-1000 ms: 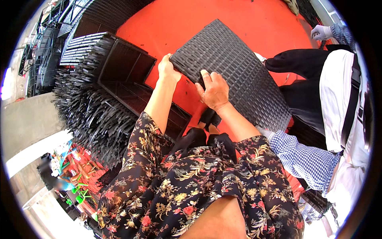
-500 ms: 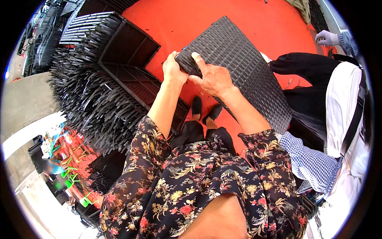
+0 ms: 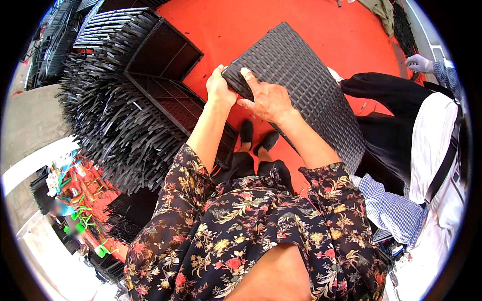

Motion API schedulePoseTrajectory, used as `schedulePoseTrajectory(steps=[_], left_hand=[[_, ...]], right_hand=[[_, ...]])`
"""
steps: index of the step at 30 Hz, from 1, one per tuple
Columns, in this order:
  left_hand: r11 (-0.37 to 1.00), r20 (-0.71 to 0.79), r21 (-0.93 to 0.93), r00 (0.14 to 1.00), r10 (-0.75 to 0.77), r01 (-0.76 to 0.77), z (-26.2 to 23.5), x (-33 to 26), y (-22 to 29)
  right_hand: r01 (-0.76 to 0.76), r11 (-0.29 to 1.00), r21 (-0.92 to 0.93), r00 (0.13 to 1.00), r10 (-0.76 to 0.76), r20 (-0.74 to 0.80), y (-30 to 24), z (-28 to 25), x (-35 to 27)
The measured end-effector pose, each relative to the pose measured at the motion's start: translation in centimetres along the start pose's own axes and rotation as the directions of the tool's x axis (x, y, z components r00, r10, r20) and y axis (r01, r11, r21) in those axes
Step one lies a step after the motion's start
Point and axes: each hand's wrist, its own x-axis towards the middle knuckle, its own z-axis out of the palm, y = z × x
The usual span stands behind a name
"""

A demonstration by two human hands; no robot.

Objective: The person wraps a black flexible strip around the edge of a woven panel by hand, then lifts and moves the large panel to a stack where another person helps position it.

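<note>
the left hand (image 3: 219, 89) is closed on the near left corner of a black woven panel (image 3: 301, 90), fingers curled under its edge. the right hand (image 3: 266, 100) lies flat on the panel's top, fingers spread, thumb toward the corner. the panel is held tilted above the red floor (image 3: 241, 25), stretching to the far right. left of it stands a frame (image 3: 150, 90) bristling with loose black strips. another person in white (image 3: 432, 150) stands right, a gloved hand (image 3: 419, 62) far right.

Beside the work, on the red floor (image 3: 321, 30)
Stood unfinished wicker frames (image 3: 125, 95) bristling with loose strands; nearby crouched a co-worker (image 3: 427, 150), gloved hand (image 3: 419, 62) out
</note>
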Motion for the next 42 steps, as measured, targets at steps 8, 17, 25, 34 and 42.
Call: schedulePoseTrajectory(steps=[8,17,25,34,42], left_hand=[[1.0,-0.033,0.014,0.999,-0.025,0.025,-1.3,1.4,0.2],[0.995,0.001,-0.042,0.996,-0.086,0.086,-3.1,4.0,-0.2],[0.996,-0.049,-0.083,0.998,-0.049,0.045,-4.9,5.2,-0.4],[0.993,-0.109,-0.118,0.993,-0.038,0.025,-9.2,5.3,-0.1],[0.989,-0.08,-0.13,0.994,-0.076,0.066,-10.9,4.7,-0.9]], right_hand=[[0.192,0.981,-0.024,0.888,-0.184,-0.421,0.5,4.3,-2.1],[0.284,0.959,-0.025,0.772,-0.244,-0.586,2.8,7.6,-2.5],[0.26,0.965,0.029,0.838,-0.211,-0.503,3.7,7.7,-2.2],[0.295,0.946,0.132,0.866,-0.207,-0.456,2.2,9.7,-1.9],[0.226,0.885,0.407,0.903,-0.034,-0.428,3.0,10.7,-4.9]])
